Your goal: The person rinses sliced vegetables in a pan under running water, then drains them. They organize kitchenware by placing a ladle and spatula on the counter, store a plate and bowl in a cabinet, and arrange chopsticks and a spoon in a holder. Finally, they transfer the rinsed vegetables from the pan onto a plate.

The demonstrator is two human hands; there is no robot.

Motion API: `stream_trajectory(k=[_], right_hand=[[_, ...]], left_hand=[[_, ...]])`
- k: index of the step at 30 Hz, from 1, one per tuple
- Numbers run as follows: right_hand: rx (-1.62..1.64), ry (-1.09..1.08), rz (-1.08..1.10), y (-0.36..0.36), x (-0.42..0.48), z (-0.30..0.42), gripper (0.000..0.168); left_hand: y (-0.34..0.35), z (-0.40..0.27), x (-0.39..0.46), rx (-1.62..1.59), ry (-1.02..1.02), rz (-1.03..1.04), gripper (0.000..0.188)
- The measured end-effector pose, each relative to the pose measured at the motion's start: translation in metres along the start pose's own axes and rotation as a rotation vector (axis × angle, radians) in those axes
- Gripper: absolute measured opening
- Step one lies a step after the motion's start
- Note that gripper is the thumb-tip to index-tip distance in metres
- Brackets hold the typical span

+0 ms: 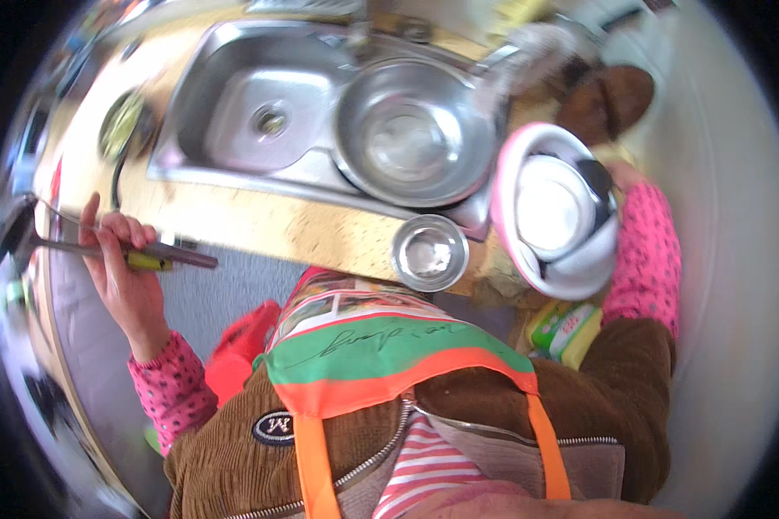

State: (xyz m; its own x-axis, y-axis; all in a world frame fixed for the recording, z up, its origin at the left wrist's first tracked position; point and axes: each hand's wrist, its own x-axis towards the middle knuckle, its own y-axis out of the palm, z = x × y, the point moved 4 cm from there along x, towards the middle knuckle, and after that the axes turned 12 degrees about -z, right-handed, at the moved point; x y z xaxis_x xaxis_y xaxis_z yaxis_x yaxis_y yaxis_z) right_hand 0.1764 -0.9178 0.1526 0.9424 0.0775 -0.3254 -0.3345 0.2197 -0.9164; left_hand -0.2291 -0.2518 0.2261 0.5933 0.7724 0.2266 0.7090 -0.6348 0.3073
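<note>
My left hand (120, 259), at the left over the counter's edge, is closed around the handles of several long utensils, among them a ladle (23, 237) and one with a yellow part (148, 261). My right hand (623, 175) is mostly hidden behind the far side of a pink and white basin (516, 259) and seems to touch its rim; whether it grips it cannot be told. White bowls (548, 201) and a black item (595, 180) lie in that basin. Left of it a small steel bowl (430, 253) stands at the counter's front edge.
A steel sink (234, 97) is set in the wooden counter (285, 224), with a large steel basin (412, 133) over its right part. A dark pan or bowl with green contents (124, 126) stands left. Brown round boards (607, 100) are at the back right; a wall (720, 227) bounds the right side.
</note>
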Motion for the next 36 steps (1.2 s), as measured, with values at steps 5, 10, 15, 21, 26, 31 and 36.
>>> stream_trajectory(k=[5, 10, 15, 21, 26, 31, 36], right_hand=[[-0.273, -0.264, -0.215, -0.036, 0.036, -0.054, 0.029], [-0.257, -0.315, -0.196, -0.043, 0.023, 0.002, 0.031], [-0.479, -0.403, -0.428, -0.054, -0.073, 0.148, 0.029], [-0.064, -0.794, -0.432, -0.078, -0.217, 0.318, 0.024], [0.3, -0.992, -0.231, -0.047, -0.283, 0.464, 0.021], [0.587, -1.218, 0.116, -0.004, -0.336, 0.599, 0.02], [0.964, -1.086, 0.571, 0.078, -0.341, 0.71, 0.023]], left_hand=[[-0.118, -0.035, -0.071, -0.035, 0.148, -0.307, 0.036], [-0.176, -0.067, -0.12, 0.053, 0.25, -0.554, 0.031], [-0.214, -0.071, -0.135, 0.068, 0.26, -0.668, 0.032], [-0.282, -0.082, -0.135, 0.038, 0.245, -0.743, 0.032], [-0.352, -0.11, -0.14, 0.11, 0.251, -0.856, 0.034], [-0.407, -0.109, -0.135, 0.111, 0.185, -0.91, 0.034], [-0.452, -0.1, -0.138, 0.058, 0.112, -0.978, 0.033]])
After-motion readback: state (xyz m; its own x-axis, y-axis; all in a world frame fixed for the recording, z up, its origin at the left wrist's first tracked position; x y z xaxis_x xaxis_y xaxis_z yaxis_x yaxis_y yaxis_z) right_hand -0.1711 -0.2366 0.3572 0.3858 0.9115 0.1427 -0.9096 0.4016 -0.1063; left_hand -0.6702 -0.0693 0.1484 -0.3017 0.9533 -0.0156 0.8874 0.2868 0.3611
